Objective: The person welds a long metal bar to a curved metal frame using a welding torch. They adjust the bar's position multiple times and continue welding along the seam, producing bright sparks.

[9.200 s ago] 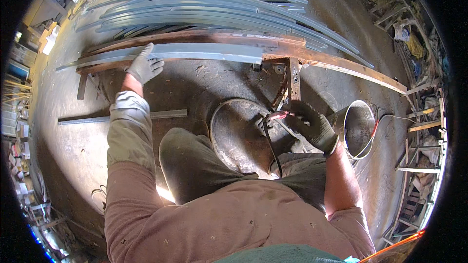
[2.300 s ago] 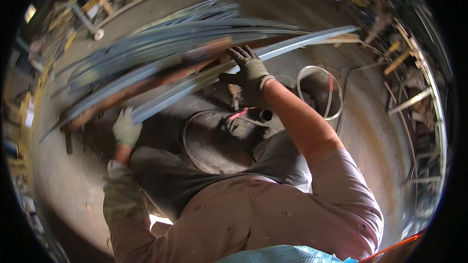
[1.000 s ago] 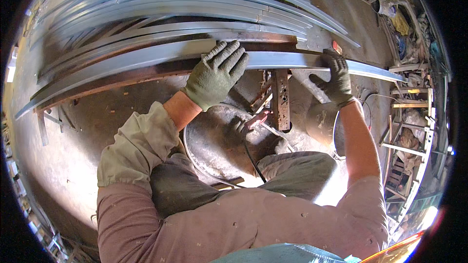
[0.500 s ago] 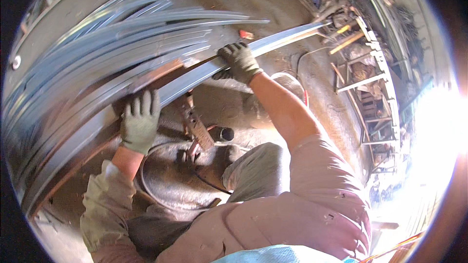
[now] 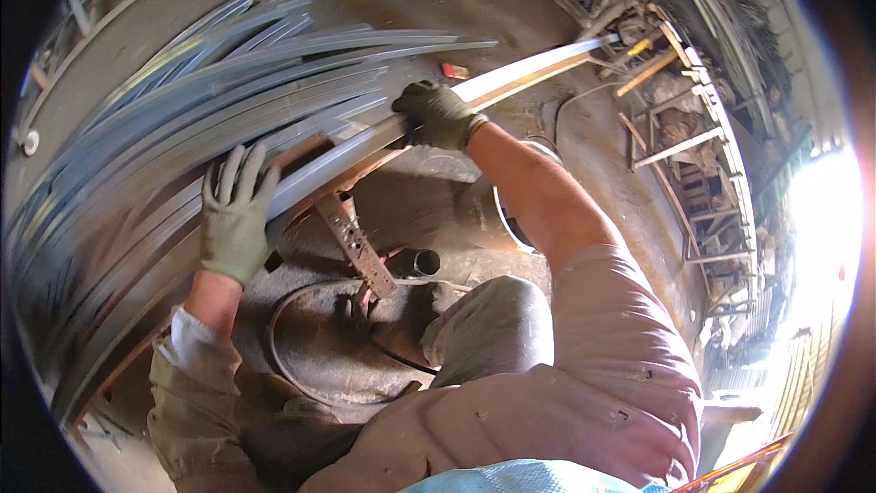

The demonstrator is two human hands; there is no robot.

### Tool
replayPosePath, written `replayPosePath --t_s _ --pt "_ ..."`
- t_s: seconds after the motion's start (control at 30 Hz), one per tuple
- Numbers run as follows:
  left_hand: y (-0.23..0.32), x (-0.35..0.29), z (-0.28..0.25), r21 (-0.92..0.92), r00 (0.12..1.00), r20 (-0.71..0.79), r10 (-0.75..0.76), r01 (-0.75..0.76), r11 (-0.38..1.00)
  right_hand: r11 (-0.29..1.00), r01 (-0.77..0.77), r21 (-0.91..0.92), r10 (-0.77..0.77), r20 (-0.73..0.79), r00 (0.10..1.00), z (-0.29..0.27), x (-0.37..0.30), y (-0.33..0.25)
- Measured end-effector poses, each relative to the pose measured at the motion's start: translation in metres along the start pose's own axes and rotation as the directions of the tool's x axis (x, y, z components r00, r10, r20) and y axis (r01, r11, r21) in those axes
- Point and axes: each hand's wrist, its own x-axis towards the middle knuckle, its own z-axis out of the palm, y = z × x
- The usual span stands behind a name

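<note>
The grey rail (image 5: 339, 164) slants from about nine o'clock to between one and two, along a rusty beam (image 5: 376, 162). The hands are apart: the right hand (image 5: 440, 116), at twelve, is curled over the rail; the left hand (image 5: 239, 215), at nine, lies against it, fingers straight, though I cannot tell whether it presses. The rail looks light for its length, stiff, slick, perhaps sharp-edged; best gripped across its width at two spread points.

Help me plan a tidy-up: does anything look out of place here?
Yes. The grey metal strips lie loosely fanned, their ends not lined up. A small red object, too small to identify, sits alone on the floor beyond the right hand.
</note>
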Motion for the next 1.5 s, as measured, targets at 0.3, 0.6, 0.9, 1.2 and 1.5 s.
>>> replayPosePath --t_s 0.3,0.6,0.9,1.2,1.5 --pt "-0.018 0.030 -0.026 0.166 0.749 0.593 -0.297 0.248 0.955 0.977 -0.092 -0.193 0.127 0.175 0.976 0.007 0.002 -0.025" --pt "-0.057 -0.040 -0.038 0.299 0.830 0.396 -0.393 0.289 0.910 0.941 0.167 -0.294 -0.155 0.064 0.986 0.034 0.068 -0.178" --pt "-0.158 -0.235 -0.058 0.148 0.877 -0.122 -0.464 0.479 0.865 0.976 0.146 -0.163 -0.146 0.015 0.989 0.028 0.064 -0.185" --pt "-0.204 -0.293 -0.081 0.246 0.870 -0.067 -0.489 0.489 0.837 0.962 0.199 -0.189 -0.207 -0.023 0.978 0.038 0.093 -0.252" --pt "-0.261 -0.363 -0.110 0.318 0.705 0.141 -0.695 0.632 0.707 0.977 0.176 -0.122 -0.180 -0.025 0.983 0.061 0.124 -0.342"
